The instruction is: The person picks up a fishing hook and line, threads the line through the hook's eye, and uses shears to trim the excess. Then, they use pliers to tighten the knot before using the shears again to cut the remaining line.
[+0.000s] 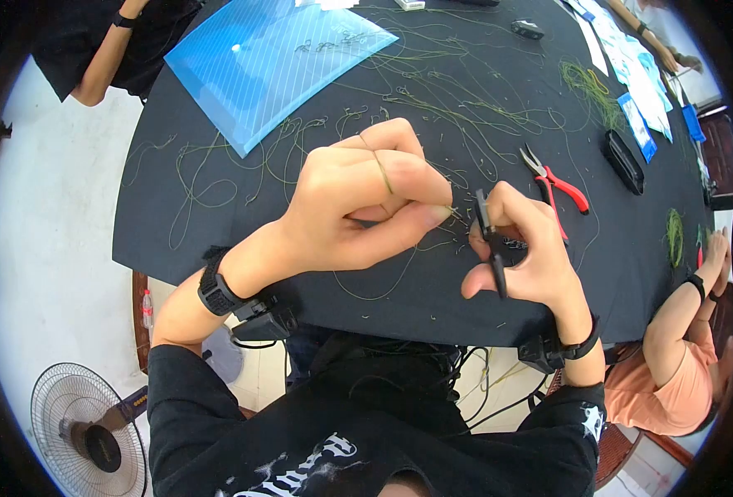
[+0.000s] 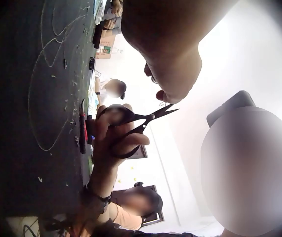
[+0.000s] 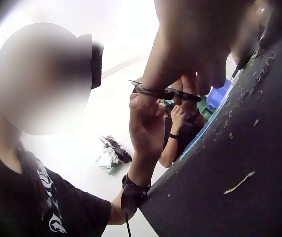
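My left hand (image 1: 354, 195) is raised over the table, thumb and index finger pinching a thin green line (image 1: 384, 172). The line also runs across the index finger, and a short end sticks out by the fingertips. Just to its right, my right hand (image 1: 536, 244) holds black scissors (image 1: 492, 240), fingers and thumb in the handle loops. In the left wrist view the scissors (image 2: 152, 117) have their blades parted, tips close to the left fingertips, where a small loop of line (image 2: 164, 104) shows.
Green lines (image 1: 466, 108) lie tangled across the black-covered table (image 1: 300, 290). Around them are a blue folder (image 1: 250, 74) with small dark hooks on it, red-handled pliers (image 1: 555, 184) and a black case (image 1: 623, 161). Other people sit at the table's edge.
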`<state>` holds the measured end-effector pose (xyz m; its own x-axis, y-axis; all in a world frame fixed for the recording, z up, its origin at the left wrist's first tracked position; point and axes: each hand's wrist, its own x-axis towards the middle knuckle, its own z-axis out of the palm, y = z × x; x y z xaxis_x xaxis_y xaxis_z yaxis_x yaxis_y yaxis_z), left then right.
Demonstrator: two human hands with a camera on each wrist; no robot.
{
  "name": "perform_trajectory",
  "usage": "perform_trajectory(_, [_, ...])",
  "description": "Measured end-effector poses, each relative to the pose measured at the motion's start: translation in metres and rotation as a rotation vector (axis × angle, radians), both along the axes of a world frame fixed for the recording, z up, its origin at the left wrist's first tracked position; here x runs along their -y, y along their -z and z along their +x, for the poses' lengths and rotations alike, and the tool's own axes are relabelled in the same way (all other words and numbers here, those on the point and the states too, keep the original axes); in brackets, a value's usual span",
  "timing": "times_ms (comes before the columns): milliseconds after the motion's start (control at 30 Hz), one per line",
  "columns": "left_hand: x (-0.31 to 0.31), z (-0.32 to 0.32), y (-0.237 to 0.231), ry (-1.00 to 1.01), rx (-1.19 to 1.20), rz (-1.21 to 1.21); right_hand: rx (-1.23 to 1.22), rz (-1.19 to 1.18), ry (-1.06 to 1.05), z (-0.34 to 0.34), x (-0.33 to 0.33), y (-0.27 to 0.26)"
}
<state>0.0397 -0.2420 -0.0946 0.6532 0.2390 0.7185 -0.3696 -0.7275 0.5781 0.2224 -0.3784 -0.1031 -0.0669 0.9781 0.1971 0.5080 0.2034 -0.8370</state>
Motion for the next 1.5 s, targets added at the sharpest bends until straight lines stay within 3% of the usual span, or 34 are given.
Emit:
perform_trajectory(233, [0.003,0.003,0.006,0.073,-0.184,-0.074,-0.538,-0.049,0.21,-0.01,-0.006,-0.004])
perform_trajectory(567, [0.007,0.007,0.012,0.006,-0.26,-0.094,-0.518,0.053,0.208,-0.018,-0.005,0.012])
perform_trajectory(667, [0.007,0.007,0.014,-0.009,-0.268,-0.097,-0.615,0.087,0.194,-0.022,-0.003,0.008])
perform_trajectory(800, [0.005,0.005,0.012,0.023,-0.259,-0.065,-0.525,0.171,0.016,-0.014,-0.003,0.007])
perform_trajectory(933, [0.007,0.006,0.008,0.055,-0.24,-0.071,-0.476,0.191,0.232,-0.016,-0.002,0.006])
perform_trajectory(1167, [0.008,0.007,0.01,0.058,-0.253,-0.054,-0.399,0.251,0.13,-0.015,-0.003,0.012])
perform_trajectory(1500, [0.011,0.008,0.011,0.026,-0.242,-0.033,-0.357,0.234,0.147,-0.016,-0.002,0.012])
